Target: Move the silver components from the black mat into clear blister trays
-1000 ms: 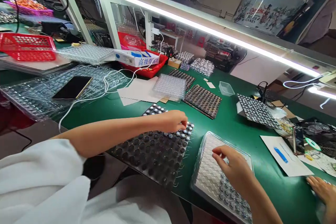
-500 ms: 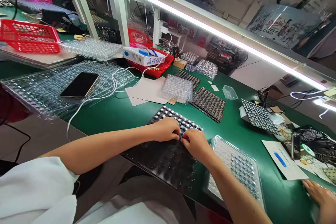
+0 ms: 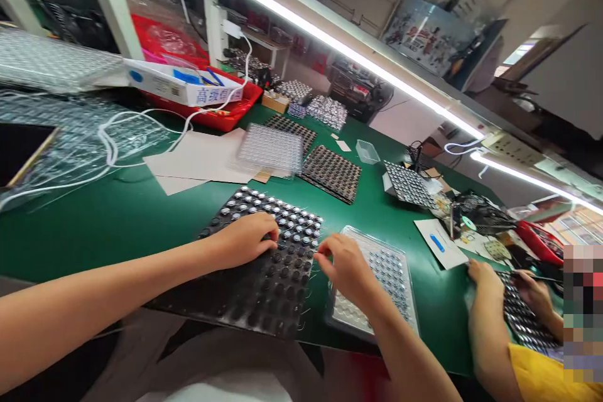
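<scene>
A black tray [image 3: 282,292] with rows of round pockets lies at the table's front edge, its back rows filled with small silvery round parts [image 3: 287,212]. Over its middle rows rests my left hand [image 3: 249,237], fingers curled with the thumb near the fingertips; whatever they hold is too small to make out. My right hand [image 3: 343,257] is pinched at the tray's right edge, and anything between its fingertips is likewise hidden. Partly under my right forearm sits a clear plastic tray [image 3: 336,314] with bluish round parts [image 3: 389,270] in its right portion.
Behind are grey cardboard sheets [image 3: 188,160], a clear tray [image 3: 271,147] and brown pocketed trays [image 3: 332,173]. White cable [image 3: 110,151] and a phone [image 3: 21,151] lie left. At right, a co-worker's hands [image 3: 485,276] are beside another dark tray [image 3: 522,314].
The view has swung right, showing more of the co-worker. My hands have moved apart, my right hand now at the black tray's right edge.
</scene>
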Tool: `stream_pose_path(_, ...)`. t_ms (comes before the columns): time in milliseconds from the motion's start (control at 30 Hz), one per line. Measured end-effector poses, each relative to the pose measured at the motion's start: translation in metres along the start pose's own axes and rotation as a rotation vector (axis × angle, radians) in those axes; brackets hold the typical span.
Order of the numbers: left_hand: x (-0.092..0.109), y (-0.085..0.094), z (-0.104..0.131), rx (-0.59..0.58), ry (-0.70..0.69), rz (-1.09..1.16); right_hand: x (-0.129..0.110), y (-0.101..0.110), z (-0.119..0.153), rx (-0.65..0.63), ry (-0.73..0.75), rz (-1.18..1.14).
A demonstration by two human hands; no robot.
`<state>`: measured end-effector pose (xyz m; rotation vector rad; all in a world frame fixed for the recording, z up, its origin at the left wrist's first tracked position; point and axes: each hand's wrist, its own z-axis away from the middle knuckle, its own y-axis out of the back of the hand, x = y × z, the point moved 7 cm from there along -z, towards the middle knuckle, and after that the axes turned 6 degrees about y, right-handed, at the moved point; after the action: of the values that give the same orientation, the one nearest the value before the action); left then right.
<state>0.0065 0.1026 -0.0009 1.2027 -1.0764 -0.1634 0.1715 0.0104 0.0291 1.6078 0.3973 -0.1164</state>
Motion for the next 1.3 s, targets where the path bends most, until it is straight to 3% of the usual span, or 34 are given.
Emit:
stream_pose_path(100, 0.001, 0.008, -0.008, 0.019, 0.046, 0.111, 0.073, 0.033, 0.035, 0.055, -0.172, -0.037)
stream_pose_path(200, 0.018, 0.006, -0.03, 0.004, 0.08, 0.209, 0.148, 0.052, 0.063, 0.033, -0.387, 0.034)
stream_pose_path(267, 0.039, -0.005, -0.052, -0.028, 0.074, 0.25, 0.179, 0.052, 0.07, -0.029, -0.462, 0.064)
stream_pose_path(333, 0.062, -0.024, -0.078, -0.072, 0.064, 0.272, 0.192, 0.046, 0.068, -0.082, -0.475, 0.059)
stream_pose_path(467, 0.102, -0.074, -0.131, -0.176, 0.062, 0.25, 0.196, 0.029, 0.054, -0.131, -0.474, 0.026)
stream_pose_path(600, 0.131, -0.116, -0.167, -0.289, 0.06, 0.099, 0.205, 0.023, 0.05, -0.129, -0.561, 0.048)
stream_pose_path(833, 0.157, -0.15, -0.189, -0.393, 0.107, -0.091, 0.203, 0.042, 0.074, 0.013, -0.601, 0.104)
stream_pose_path(1133, 0.169, -0.158, -0.197, -0.418, 0.144, -0.14, 0.191, 0.051, 0.101, 0.096, -0.515, 0.067)
stream_pose_path(1200, 0.168, -0.145, -0.194, -0.383, 0.092, -0.122, 0.186, 0.052, 0.099, 0.096, -0.498, 0.054)
stream_pose_path(1300, 0.154, -0.103, -0.179, -0.273, -0.021, -0.062, 0.172, 0.055, 0.097, 0.105, -0.455, 0.034)
